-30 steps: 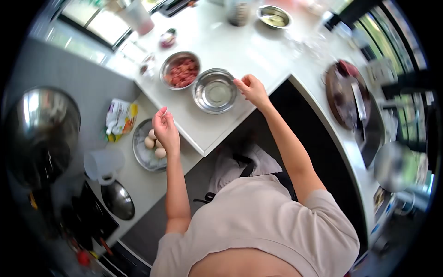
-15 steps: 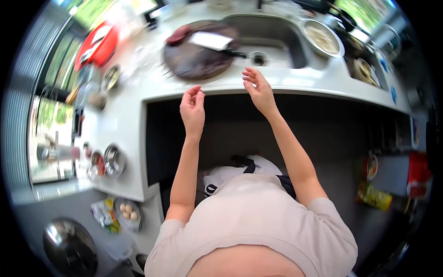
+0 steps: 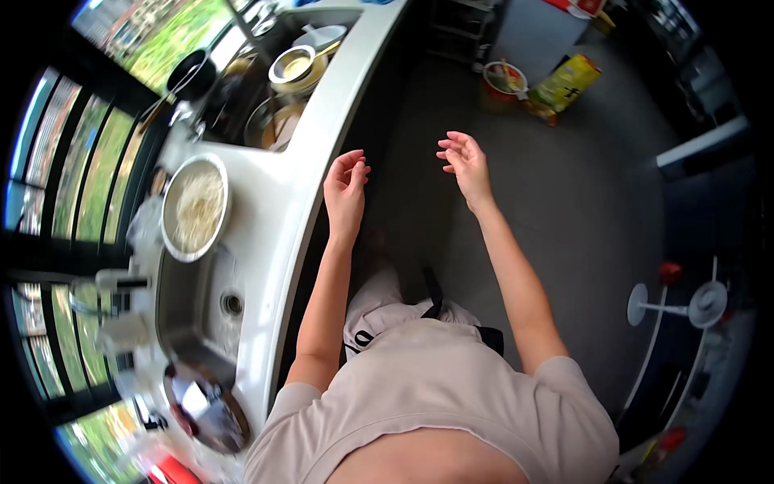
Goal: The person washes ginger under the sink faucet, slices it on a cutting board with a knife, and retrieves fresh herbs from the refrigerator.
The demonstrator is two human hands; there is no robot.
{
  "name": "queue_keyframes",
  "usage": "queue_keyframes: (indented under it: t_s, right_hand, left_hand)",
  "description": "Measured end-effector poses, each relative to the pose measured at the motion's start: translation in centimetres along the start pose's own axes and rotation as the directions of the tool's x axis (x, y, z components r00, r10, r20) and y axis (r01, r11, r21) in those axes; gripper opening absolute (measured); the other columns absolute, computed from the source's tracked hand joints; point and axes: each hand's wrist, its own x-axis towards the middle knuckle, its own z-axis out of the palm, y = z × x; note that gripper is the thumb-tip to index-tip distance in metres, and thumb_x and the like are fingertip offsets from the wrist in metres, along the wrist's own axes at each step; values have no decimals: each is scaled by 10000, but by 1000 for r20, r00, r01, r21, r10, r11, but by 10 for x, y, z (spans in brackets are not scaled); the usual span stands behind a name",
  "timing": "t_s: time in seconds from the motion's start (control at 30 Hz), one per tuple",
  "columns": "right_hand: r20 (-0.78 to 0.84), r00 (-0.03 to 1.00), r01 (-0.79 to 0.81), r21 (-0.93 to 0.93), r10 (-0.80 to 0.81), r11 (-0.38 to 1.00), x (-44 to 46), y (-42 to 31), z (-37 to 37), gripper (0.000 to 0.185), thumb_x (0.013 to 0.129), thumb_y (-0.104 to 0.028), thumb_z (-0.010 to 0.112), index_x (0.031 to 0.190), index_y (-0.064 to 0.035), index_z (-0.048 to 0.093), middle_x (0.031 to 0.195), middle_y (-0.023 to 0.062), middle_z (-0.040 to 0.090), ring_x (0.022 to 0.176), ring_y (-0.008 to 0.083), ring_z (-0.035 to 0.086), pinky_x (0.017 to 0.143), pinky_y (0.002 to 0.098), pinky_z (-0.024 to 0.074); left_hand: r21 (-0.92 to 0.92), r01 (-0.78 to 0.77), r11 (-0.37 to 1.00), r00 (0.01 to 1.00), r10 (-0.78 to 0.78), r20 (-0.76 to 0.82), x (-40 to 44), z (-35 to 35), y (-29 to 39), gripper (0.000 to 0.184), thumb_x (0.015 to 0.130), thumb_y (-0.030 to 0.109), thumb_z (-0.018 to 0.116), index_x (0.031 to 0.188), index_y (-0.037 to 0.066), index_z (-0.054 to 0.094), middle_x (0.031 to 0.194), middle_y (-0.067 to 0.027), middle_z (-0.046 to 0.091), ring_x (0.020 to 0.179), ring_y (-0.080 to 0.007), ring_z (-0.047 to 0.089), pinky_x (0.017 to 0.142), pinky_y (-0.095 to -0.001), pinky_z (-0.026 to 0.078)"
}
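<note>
Left hand (image 3: 345, 198), bare: 11 o'clock from centre of view; fingers loosely bent, partly spread. Beside it, toward 9 o'clock, the front edge of the long white smooth-topped counter (image 3: 270, 198); contact cannot be told.
Right hand (image 3: 469, 173), bare: between 1 and 2 o'clock; fingers half bent, spread, above the dark grey floor (image 3: 564, 185).
White round bowl (image 3: 226, 208): 9 o'clock, on the counter; thin pale strands (image 3: 200, 211) inside.
Grey metal sink (image 3: 214, 323): 8 o'clock, just beside the bowl.
Yellow printed bag (image 3: 568, 85): between 1 and 2 o'clock, farther out, on the floor.
</note>
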Motion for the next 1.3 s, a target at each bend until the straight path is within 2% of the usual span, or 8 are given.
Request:
queue_keyframes:
  t_s: [0.2,0.4,0.53,0.57,0.73,0.9,1.1,1.3]
  right_hand:
    - [-232,973,9,71,8,997,140,4,-55,273,921,-89,500,1192,-53,497,1075,67,609,888,134,620,692,239,480]
    - [-300,953,-14,77,37,997,276,-10,-84,278,923,-93,496,1198,-54,490,1068,63,604,880,134,621,687,238,480]
    - [-368,925,-58,118,98,991,356,22,-135,282,931,-102,491,1209,-51,491,1077,67,601,886,134,611,697,236,484]
    - [-392,912,-86,116,125,989,380,33,-150,281,931,-100,491,1207,-50,493,1076,67,601,886,133,611,695,236,484]
    - [-410,891,-159,119,195,980,522,57,-226,221,919,-97,508,1135,-63,543,1014,39,617,837,112,612,663,234,472]
    - [-316,924,-211,45,214,976,688,54,-270,212,912,-80,504,1116,-57,552,994,38,619,818,107,610,645,229,468]
    - [-189,934,-315,-37,303,949,879,97,-288,229,911,-96,512,1133,-53,550,993,51,621,800,117,616,634,249,481]
    - [-187,908,-401,-125,376,908,1054,154,-295,223,902,-130,538,1114,-64,565,990,39,616,805,127,623,623,265,495]
  left_hand:
    - [-89,26,996,956,2,292,161,87,-18,221,926,135,548,1117,26,574,995,-35,603,873,-104,583,764,-224,457]
    - [-18,86,996,915,-72,396,312,181,-15,195,929,131,545,1095,35,584,971,-12,602,853,-83,578,759,-222,459]
    - [-44,153,987,880,-116,460,394,256,-54,160,919,95,548,1054,29,605,887,11,603,782,-62,554,686,-205,442]
    - [-9,155,988,856,-130,499,417,273,-70,182,926,120,551,1088,47,589,945,3,597,833,-82,581,735,-221,465]
    - [-40,240,970,871,-197,450,532,383,-119,156,928,112,544,1062,47,590,919,-1,604,807,-83,580,710,-221,466]
    - [-37,345,938,869,-304,391,637,455,-132,153,921,92,541,1061,48,585,891,8,598,775,-69,574,680,-205,458]
    - [-35,417,908,879,-393,268,762,508,-165,153,922,111,551,1057,50,590,888,22,589,773,-62,561,666,-196,433]
    - [-94,520,849,840,-488,237,890,569,-227,152,919,93,535,1053,42,587,867,13,586,768,-61,557,662,-202,442]
